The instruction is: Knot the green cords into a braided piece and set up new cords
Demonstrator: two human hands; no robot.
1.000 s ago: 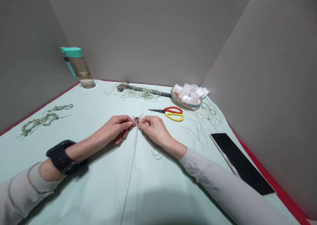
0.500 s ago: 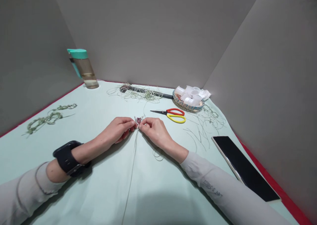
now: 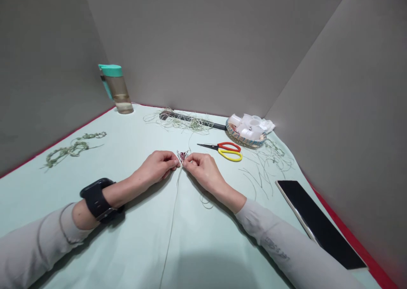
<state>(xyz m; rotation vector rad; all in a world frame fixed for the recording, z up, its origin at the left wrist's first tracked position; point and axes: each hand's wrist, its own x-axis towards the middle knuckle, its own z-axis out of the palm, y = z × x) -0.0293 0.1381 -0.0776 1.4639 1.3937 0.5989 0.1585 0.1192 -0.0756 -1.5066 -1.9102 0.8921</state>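
Between my hands, close to the middle of the table, is a small woven piece (image 3: 182, 156) with a dark red centre and pale strands fanning out at its top. My left hand (image 3: 162, 165) pinches its left side with thumb and forefinger. On the other side my right hand (image 3: 203, 170) grips it in a similar pinch. A long pale cord (image 3: 173, 221) runs from the piece down over the cloth towards me. Fingertips hide part of the weave. Just right of my right hand lie scissors (image 3: 229, 154) with one red and one yellow handle.
Behind are a dark-handled hammer (image 3: 197, 120) under tangled strands and a woven basket (image 3: 244, 138) of white spools. A teal-lidded bottle (image 3: 122, 94) stands back left, knotted green cords (image 3: 68, 152) lie left, loose strands (image 3: 259, 181) and a black-screened phone (image 3: 318, 221) right.
The whole scene has shifted slightly right in view as the camera turned. Both hands keep their pinch on the woven piece, with its pale strands now spread a little differently.
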